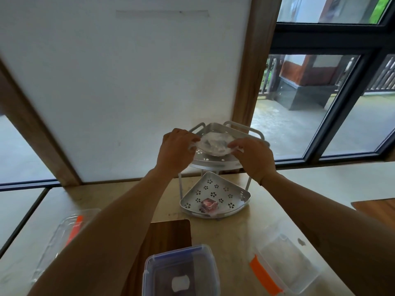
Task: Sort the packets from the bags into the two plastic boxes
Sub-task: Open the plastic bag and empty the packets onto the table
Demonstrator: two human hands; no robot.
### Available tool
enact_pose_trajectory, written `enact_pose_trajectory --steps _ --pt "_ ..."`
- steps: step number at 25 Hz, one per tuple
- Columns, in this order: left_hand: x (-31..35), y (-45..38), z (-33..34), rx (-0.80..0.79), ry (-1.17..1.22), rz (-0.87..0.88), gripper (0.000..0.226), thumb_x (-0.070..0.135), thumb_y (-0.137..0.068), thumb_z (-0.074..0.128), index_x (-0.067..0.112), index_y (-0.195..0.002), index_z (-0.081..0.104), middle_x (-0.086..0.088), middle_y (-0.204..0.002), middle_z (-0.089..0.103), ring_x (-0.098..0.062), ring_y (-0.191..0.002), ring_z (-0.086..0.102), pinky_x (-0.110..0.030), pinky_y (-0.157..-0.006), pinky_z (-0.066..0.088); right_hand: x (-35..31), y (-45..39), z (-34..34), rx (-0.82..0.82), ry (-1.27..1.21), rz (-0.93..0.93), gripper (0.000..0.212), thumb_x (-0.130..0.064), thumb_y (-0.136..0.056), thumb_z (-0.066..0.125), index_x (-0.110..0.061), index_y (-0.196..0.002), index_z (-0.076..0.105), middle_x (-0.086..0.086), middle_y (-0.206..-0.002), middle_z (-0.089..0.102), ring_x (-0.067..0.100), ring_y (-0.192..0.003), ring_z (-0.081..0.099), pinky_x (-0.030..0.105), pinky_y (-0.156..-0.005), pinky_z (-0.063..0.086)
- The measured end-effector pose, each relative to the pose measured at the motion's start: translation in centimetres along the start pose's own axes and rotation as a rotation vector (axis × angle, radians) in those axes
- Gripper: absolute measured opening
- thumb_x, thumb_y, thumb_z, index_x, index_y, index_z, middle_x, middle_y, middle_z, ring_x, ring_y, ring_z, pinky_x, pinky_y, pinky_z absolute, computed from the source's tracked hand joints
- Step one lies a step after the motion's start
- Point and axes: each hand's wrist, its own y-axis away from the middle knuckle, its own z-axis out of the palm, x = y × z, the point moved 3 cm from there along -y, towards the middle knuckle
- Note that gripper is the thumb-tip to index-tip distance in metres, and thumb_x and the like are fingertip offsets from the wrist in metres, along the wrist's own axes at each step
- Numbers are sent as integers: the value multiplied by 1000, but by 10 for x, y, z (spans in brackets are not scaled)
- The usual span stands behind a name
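A crumpled clear plastic bag [213,144] lies on the top tier of a silver corner rack [215,162]. My left hand [176,149] pinches the bag's left edge and my right hand [253,155] pinches its right edge. On the rack's lower tier [215,189] sits a small pink and dark packet [209,206]. A clear box with an orange clip [284,265] stands at the near right. A blue-rimmed clear box [181,272] with a white packet inside stands at the near middle.
A clear lid with an orange clip [66,233] lies at the near left, partly behind my left forearm. A dark wooden board [168,233] lies under the blue-rimmed box. The white wall and the window stand right behind the rack.
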Motion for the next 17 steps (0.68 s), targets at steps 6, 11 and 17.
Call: enact_pose_trajectory --steps 6,11,17 --pt "37 9 -35 163 1 61 17 23 -96 59 13 -105 70 -3 -104 72 -23 -102 61 -34 -89 45 1 16 -47 145 -52 -18 21 -33 -90 64 -24 -105 73 2 -98 76 20 -88 70 38 -86 56" --pt "81 18 -64 203 -35 96 21 29 -100 49 16 -105 66 1 -103 68 -17 -101 57 -26 -81 44 11 37 -94 204 -91 -38 25 -41 -90 60 -26 -106 74 3 -97 77 24 -89 70 43 -83 57" --pt "146 39 -83 209 -80 98 25 30 -102 43 18 -109 64 4 -103 66 -14 -99 54 -27 -75 47 30 68 -154 265 -86 -123 21 -39 -90 61 -28 -102 75 4 -94 77 25 -88 67 42 -77 56"
